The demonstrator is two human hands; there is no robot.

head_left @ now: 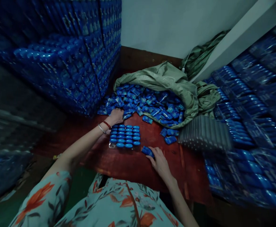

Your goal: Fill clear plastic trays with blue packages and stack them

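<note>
Curled at the near edge of a pile of blue packets (154, 102), my left hand (116, 116) has its fingers closed; what they hold, if anything, is hidden. Below that hand lies a tray of blue items (125, 136), set in neat rows on the red table. My right hand (158, 159) grips a single blue packet (147, 151) between thumb and fingers, to the right of the tray. The pile spills out of a green sack (161, 77) behind both hands.
Tall stacks of packed blue goods (64, 72) rise at the left, with more stacks (253, 119) at the right. A pile of clear empty trays (205, 133) stands at the table's right side. Loose packets (170, 139) lie near the sack on the red table (126, 162).
</note>
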